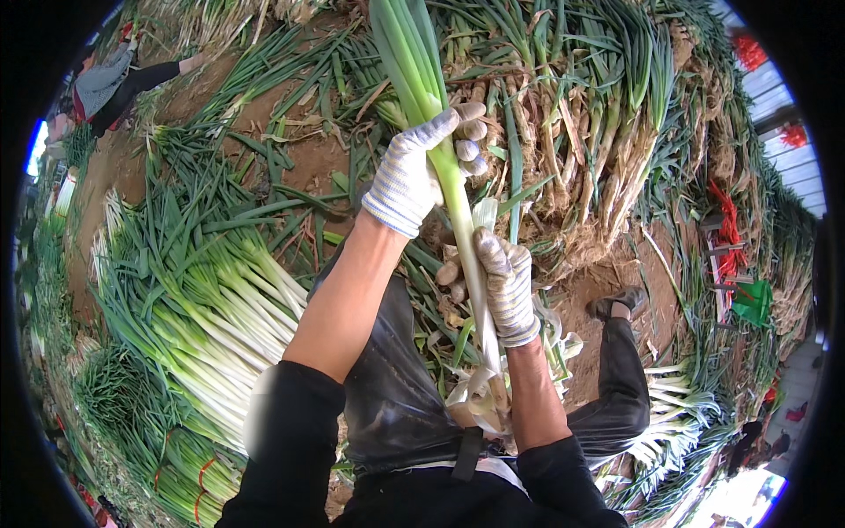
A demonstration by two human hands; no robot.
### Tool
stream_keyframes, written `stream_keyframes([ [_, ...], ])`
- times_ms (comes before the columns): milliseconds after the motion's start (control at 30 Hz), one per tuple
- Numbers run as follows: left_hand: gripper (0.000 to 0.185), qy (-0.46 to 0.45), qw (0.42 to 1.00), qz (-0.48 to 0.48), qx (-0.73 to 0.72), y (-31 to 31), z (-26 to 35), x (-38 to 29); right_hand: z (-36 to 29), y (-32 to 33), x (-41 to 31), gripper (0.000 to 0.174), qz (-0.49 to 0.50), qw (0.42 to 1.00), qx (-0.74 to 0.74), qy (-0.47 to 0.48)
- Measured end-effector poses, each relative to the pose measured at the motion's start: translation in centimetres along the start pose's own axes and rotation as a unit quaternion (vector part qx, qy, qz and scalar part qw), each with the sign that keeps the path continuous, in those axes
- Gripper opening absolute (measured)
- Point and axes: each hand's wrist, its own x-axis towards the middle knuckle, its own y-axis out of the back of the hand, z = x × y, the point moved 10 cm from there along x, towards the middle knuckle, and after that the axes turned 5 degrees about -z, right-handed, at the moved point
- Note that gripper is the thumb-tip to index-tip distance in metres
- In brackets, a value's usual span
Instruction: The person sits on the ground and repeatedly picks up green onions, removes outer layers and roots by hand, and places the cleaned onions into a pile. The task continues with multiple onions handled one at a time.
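A long green onion (465,244) slants across my lap, its green leaves pointing away from me. My left hand (419,158), in a striped knit glove, wraps around the stalk just below where the leaves fan out. Lower down, my right hand (505,284), gloved the same way, grips the white shank between thumb and fingers. Loose pale outer skins (478,389) hang about the root end near my right wrist. To my left lies a broad pile of clean white-shanked green onions (231,323), leaves outward.
Untrimmed green onions with dry, soiled roots (581,138) are heaped ahead and right. More peeled stalks (667,402) lie by my right leg. Tied bundles (204,482) sit lower left. A green bag (752,303) and red ties (726,231) are at right. Another person (112,86) is upper left.
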Motion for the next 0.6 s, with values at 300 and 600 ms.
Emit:
stream_keyframes([
  [300, 0.022, -0.054, 0.980, 0.113, 0.153, 3.1, 2.6, 1.5, 5.9, 12.7, 1.9, 0.040, 0.183, 0.718, -0.672, 0.001],
  [600, 0.015, -0.057, 0.939, 0.267, 0.209, 6.7, 3.6, 0.4, 13.1, 20.9, -7.7, 0.040, 0.153, 0.673, -0.710, -0.143],
])
